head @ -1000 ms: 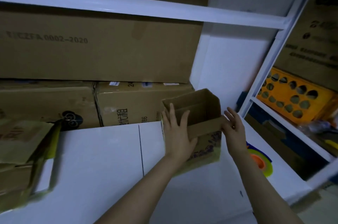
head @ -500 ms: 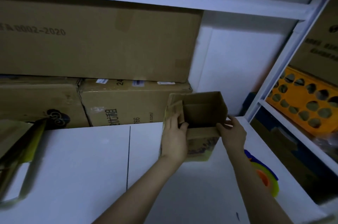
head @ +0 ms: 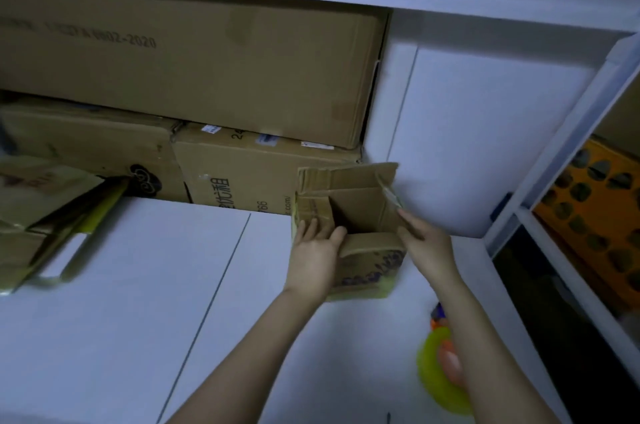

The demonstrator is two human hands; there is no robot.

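Note:
A small open-topped cardboard box (head: 360, 215) with purple print on a yellow-green front stands on the white shelf board (head: 138, 302), near the back right corner. My left hand (head: 315, 257) grips its near left corner. The thumb hooks over the folded front flap and the fingers lie on the left flap. My right hand (head: 427, 245) presses flat against the box's right wall, fingers straight and pointing toward the back. The inside of the box looks bare.
Large cardboard boxes (head: 194, 77) are stacked along the back, with one (head: 242, 177) just left of the small box. Flattened cardboard (head: 45, 212) lies at the left. A yellow-green and orange toy disc (head: 440, 375) sits by my right forearm. A white upright (head: 554, 160) divides off an orange crate (head: 595, 212).
The small box has slid farther back and right toward the shelf corner. My left thumb has come over the front flap, and my right hand has flattened on the right wall.

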